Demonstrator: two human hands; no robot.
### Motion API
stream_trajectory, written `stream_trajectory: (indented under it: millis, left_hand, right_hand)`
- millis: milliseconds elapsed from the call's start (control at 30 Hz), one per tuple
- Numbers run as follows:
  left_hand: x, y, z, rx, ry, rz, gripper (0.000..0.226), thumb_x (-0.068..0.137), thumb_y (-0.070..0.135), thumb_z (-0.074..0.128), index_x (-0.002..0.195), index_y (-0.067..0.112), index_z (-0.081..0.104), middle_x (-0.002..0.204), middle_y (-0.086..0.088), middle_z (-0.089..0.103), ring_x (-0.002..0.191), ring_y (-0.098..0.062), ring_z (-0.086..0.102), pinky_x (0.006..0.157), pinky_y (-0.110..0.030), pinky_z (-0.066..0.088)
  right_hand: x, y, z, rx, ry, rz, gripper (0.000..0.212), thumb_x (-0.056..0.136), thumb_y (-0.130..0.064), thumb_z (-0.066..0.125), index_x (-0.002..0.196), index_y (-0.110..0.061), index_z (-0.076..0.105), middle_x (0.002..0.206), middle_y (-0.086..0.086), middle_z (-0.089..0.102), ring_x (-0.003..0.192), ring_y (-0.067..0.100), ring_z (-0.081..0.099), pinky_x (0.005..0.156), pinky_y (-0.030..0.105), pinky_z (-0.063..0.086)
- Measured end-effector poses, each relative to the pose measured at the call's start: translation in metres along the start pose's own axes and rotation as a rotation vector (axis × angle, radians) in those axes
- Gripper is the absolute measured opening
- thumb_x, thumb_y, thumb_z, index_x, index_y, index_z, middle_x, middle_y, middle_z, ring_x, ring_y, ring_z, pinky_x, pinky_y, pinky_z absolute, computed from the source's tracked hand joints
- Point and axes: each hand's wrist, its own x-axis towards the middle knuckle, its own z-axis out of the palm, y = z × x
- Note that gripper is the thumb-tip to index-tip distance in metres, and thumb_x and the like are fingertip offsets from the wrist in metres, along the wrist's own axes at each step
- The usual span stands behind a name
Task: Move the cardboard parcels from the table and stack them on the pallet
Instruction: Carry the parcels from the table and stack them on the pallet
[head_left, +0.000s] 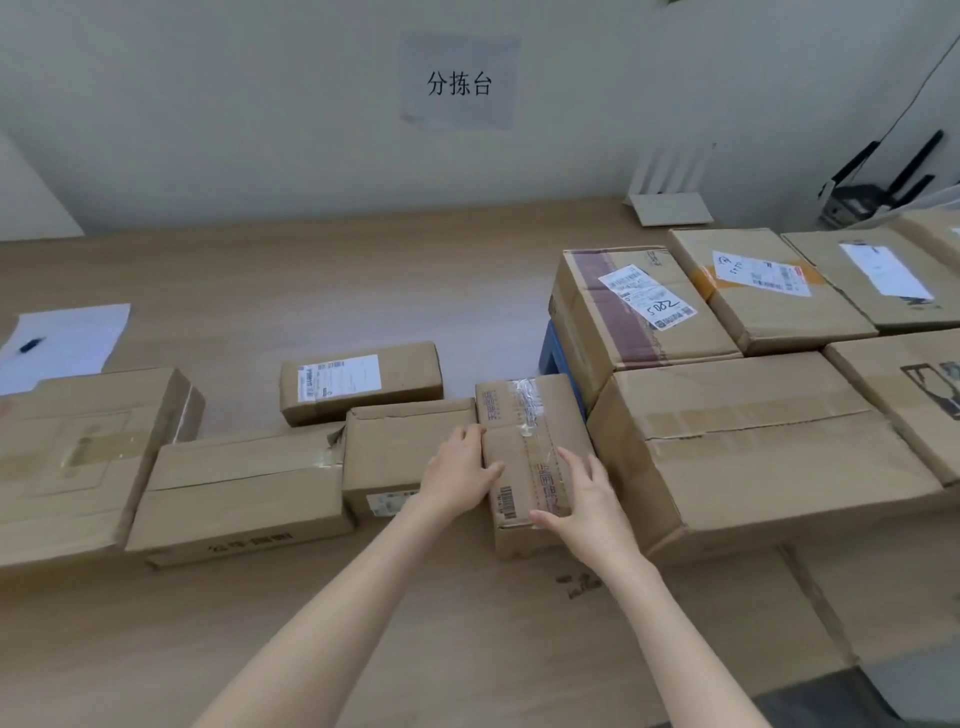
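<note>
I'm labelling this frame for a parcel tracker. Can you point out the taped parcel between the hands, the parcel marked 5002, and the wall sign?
Taped parcel (524, 441), head view, top face on the tape.
5002 parcel (649, 299), head view, its white label.
Wall sign (460, 83), head view, printed characters at centre.

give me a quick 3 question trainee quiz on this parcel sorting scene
1. True or false: both hands are on the same parcel.
2. What number is handwritten on the label of the box behind the large box? A) 5002 B) 7114 C) 3380
3. What lies at the table's far left edge?

Key:
1. True: left hand and right hand flank the taped parcel.
2. A, on the labelled box.
3. A white sheet of paper.
</note>
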Motion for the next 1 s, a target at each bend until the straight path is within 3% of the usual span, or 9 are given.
stream_trajectory:
  millis: [167, 333, 467, 600, 767, 1000]
  left_hand:
    - [0.038, -0.008, -0.006, -0.015, -0.025, 0.019, 0.052, 0.095, 0.032, 0.051, 0.141, 0.013, 0.035, 0.144, -0.008, 0.037, 0.129, -0.026, 0.043, 0.104, -0.044, 0.039]
    - [0.069, -0.013, -0.01, 0.033, -0.035, 0.07, 0.053, 0.094, 0.019, 0.049, 0.144, 0.012, 0.03, 0.145, -0.01, 0.035, 0.13, -0.028, 0.041, 0.103, -0.044, 0.039]
    - [0.092, -0.014, -0.017, 0.135, -0.145, 0.126, 0.087, 0.08, 0.001, 0.056, 0.152, 0.023, 0.012, 0.155, -0.004, 0.019, 0.136, -0.027, 0.035, 0.094, -0.039, 0.046]
    - [0.11, -0.01, -0.021, 0.242, -0.268, 0.174, 0.114, 0.067, -0.002, 0.07, 0.151, 0.037, 0.003, 0.159, 0.002, 0.007, 0.138, -0.029, 0.029, 0.098, -0.043, 0.046]
    - [0.121, -0.007, -0.024, 0.368, -0.338, 0.206, 0.116, 0.066, 0.005, 0.077, 0.151, 0.034, 0.004, 0.151, -0.002, 0.024, 0.129, -0.028, 0.036, 0.097, -0.042, 0.045]
    - [0.126, -0.006, -0.028, 0.278, -0.374, 0.221, 0.118, 0.062, 0.003, 0.083, 0.152, 0.028, 0.011, 0.144, -0.005, 0.03, 0.125, -0.028, 0.043, 0.095, -0.042, 0.048]
  right_hand:
    - [0.0, 0.009, 0.011, -0.149, 0.084, 0.031, 0.094, 0.076, -0.052, 0.073, 0.15, -0.031, 0.019, 0.16, 0.008, 0.011, 0.147, 0.021, 0.015, 0.11, 0.037, 0.032]
    - [-0.009, 0.018, 0.015, -0.219, 0.067, 0.057, 0.101, 0.072, -0.056, 0.075, 0.151, -0.033, 0.015, 0.162, 0.002, 0.002, 0.146, 0.018, 0.017, 0.109, 0.033, 0.033]
    - [-0.02, 0.023, 0.019, -0.307, 0.112, 0.053, 0.1, 0.077, -0.048, 0.074, 0.152, -0.03, 0.01, 0.162, 0.001, 0.004, 0.145, 0.017, 0.019, 0.109, 0.031, 0.035]
    - [-0.016, 0.02, 0.023, -0.384, 0.152, 0.085, 0.1, 0.079, -0.05, 0.07, 0.153, -0.027, 0.007, 0.157, 0.006, 0.018, 0.138, 0.021, 0.028, 0.106, 0.031, 0.037]
    - [-0.014, 0.017, 0.024, -0.386, 0.141, 0.143, 0.1, 0.081, -0.055, 0.066, 0.153, -0.028, 0.002, 0.146, 0.004, 0.027, 0.119, 0.02, 0.044, 0.094, 0.028, 0.045]
    - [-0.015, 0.014, 0.016, -0.315, 0.124, 0.161, 0.101, 0.079, -0.056, 0.067, 0.153, -0.027, 0.004, 0.137, 0.003, 0.031, 0.106, 0.021, 0.058, 0.081, 0.031, 0.052]
